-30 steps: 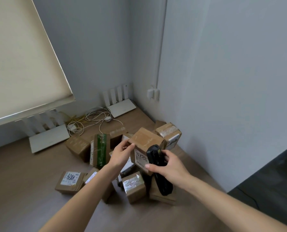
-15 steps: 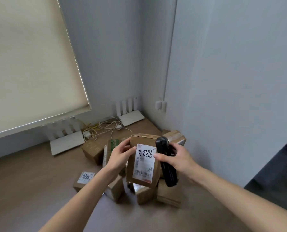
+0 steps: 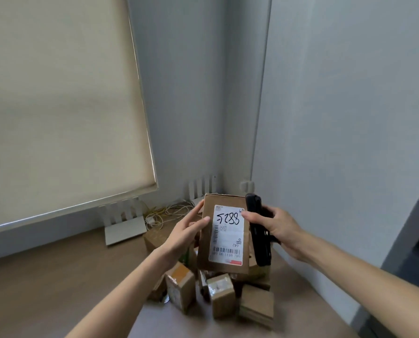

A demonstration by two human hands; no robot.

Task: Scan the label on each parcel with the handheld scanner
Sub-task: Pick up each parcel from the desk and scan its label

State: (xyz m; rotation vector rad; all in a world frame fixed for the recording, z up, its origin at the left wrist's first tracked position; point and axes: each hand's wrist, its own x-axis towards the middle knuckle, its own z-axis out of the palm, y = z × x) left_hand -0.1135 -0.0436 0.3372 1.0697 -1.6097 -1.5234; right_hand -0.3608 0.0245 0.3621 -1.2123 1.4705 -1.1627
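A brown cardboard parcel (image 3: 206,242) is held upright in the air over the pile, its white label (image 3: 226,234) facing me with handwritten digits and a barcode near the bottom. My left hand (image 3: 181,234) grips the parcel's left edge, thumb on the front. My right hand (image 3: 274,228) grips the black handheld scanner (image 3: 258,230) against the parcel's right edge, its thumb touching the label's upper right corner.
Several small cardboard parcels (image 3: 220,292) lie heaped on the wooden floor (image 3: 45,284) in the room corner. Two white routers (image 3: 125,226) and tangled cables (image 3: 165,212) stand by the back wall. A roller blind (image 3: 57,106) hangs at the left.
The parcel has been lifted out of the pile and turned upright, so its label faces me. Both hands rose with it and came nearer. My view tilted upward.
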